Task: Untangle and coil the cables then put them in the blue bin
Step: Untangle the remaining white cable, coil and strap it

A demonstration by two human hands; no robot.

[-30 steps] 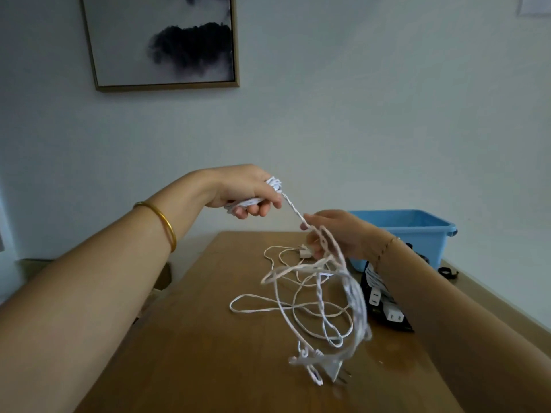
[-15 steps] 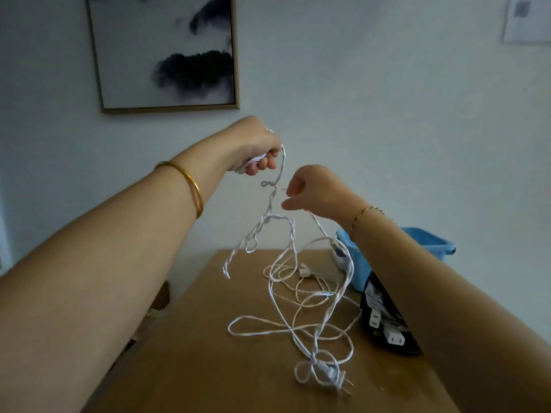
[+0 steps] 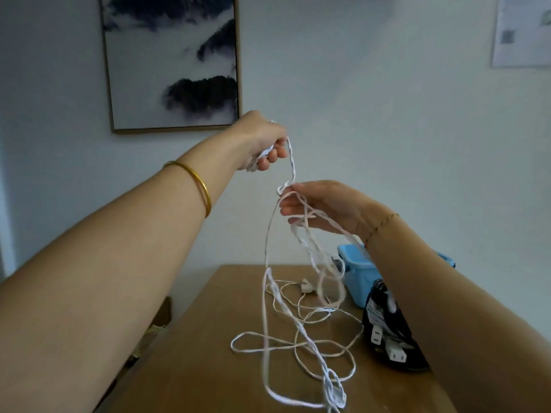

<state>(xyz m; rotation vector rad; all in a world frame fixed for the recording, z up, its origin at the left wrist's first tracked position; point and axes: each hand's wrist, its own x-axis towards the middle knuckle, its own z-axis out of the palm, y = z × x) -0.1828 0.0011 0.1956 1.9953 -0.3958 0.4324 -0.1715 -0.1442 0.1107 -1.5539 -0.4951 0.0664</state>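
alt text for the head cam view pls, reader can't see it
A person's left hand grips a tangled white cable raised above a wooden table, while the right hand pinches it at a twist below. The rest trails in loops on the table, beside a blue bin and a black cable bundle.
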